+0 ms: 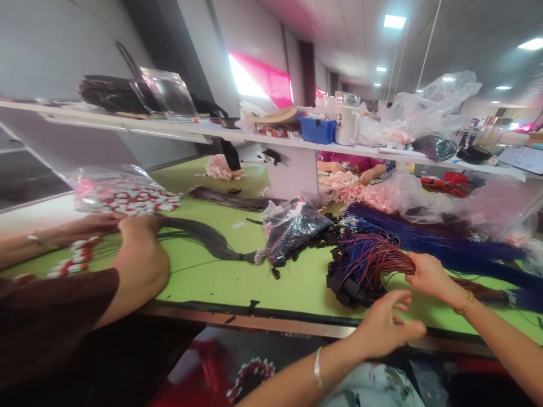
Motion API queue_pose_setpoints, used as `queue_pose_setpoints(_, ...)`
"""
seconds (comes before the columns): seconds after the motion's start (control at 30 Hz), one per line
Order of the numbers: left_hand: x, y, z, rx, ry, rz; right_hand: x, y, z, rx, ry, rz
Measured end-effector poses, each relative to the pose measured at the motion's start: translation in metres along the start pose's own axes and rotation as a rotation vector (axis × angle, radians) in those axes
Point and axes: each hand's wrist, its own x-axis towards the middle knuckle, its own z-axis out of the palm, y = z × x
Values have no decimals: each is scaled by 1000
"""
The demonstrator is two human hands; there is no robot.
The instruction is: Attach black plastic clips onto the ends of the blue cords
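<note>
My right hand (428, 275) is closed around a bundle of thin red and blue wires (377, 251). At the bundle's near left end, black connectors (352, 287) lie in a cluster on the green table. My left hand (388, 323), with a silver bangle on its wrist, hovers at the front edge just below the bundle. Its fingers are curved and apart, and nothing is in them. A long dark blue wire bundle (441, 240) lies behind my right hand. Left of the connectors rests a clear plastic bag (292, 229) of black parts.
A co-worker's arm (139, 265) reaches in at the left by dark cables (207, 237) and a bag of red-and-white connectors (127, 192). Another person's hand (367, 176) is across the table near pink pieces (343, 186). A shelf (373, 151) holds a blue bin (317, 130).
</note>
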Motion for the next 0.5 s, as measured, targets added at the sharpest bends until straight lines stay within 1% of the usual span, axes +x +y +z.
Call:
queue_pose_setpoints(0.03, 6, -12, 6, -238, -8, -94, -4, -2, -1, -5, 8, -16)
queue_pose_setpoints(0.1, 26, -27, 16, -672, 25, -191, -14, -7, -1, -27, 6, -42)
queue_pose_setpoints(0.17, 48, -33, 22, -977, 121, -202, -24, -10, 2, -56, -8, -85)
queue_pose_setpoints(0.2, 57, -32, 23, -1070, 190, -194, -28, -12, 5, -78, -14, -109)
queue_pose_setpoints(0.27, 67, -27, 25, -1148, 338, -176, -33, -15, 11, -133, -35, -154)
queue_pose_setpoints(0.33, 70, -21, 23, -1140, 451, -169, -35, -18, 17, -184, -52, -177)
queue_pose_setpoints(0.4, 68, -17, 19, -1080, 482, -151, -34, -18, 22, -202, -45, -187)
queue_pose_setpoints(0.5, 64, -19, 10, -963, 461, -85, -27, -15, 31, -156, 7, -228)
